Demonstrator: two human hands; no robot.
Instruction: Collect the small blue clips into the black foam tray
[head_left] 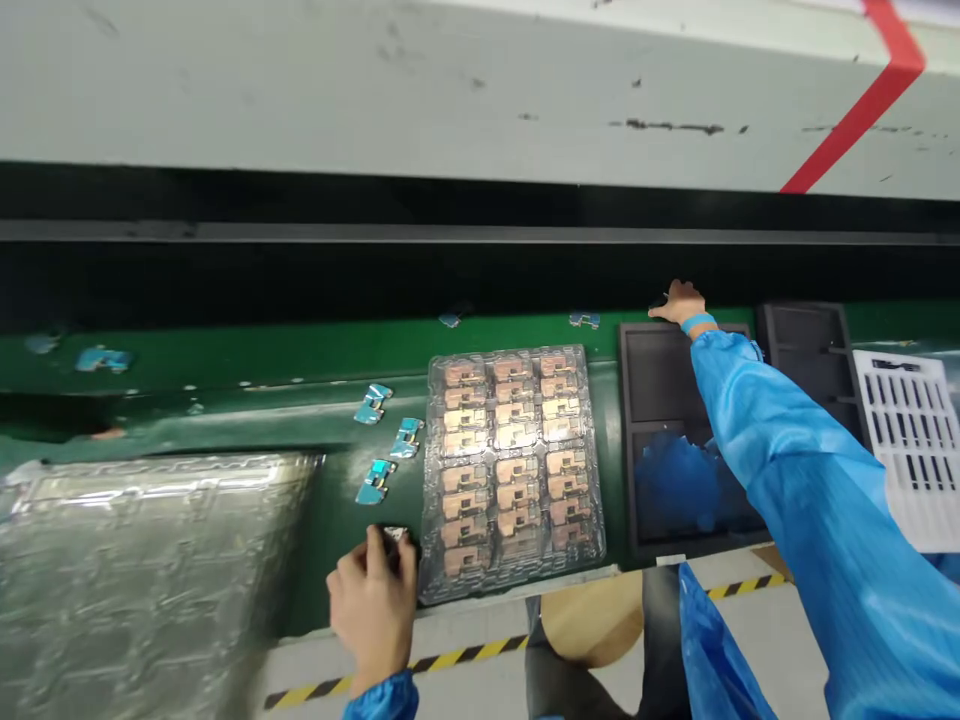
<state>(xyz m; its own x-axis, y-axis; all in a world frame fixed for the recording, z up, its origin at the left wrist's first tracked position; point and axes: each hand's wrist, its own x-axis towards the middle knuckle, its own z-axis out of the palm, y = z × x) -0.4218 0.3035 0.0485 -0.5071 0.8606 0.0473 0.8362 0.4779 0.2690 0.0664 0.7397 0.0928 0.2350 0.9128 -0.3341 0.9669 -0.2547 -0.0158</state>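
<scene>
My left hand [375, 605] is at the near edge of the green bench, its thumb and index finger closed around a small dark part with a pale top [395, 537]. Beside it lies a clear blister tray [589, 480] with rows of copper-coloured metal pieces. Several small blue film-covered pieces [373, 482] lie loose above this hand. Farther off, my right hand [681, 300] reaches over a black divided tray [628, 440] to the back of the bench. Its fingers are bent around a small dark piece [658, 300] that is hard to make out.
Stacked clear trays [150, 580] lie at the left, blurred. More blue pieces [103, 359] sit along the green strip [315, 345]. A second black tray [806, 325] and a white slotted tray [911, 430] stand at the right. A white panel [450, 100] overhangs the back.
</scene>
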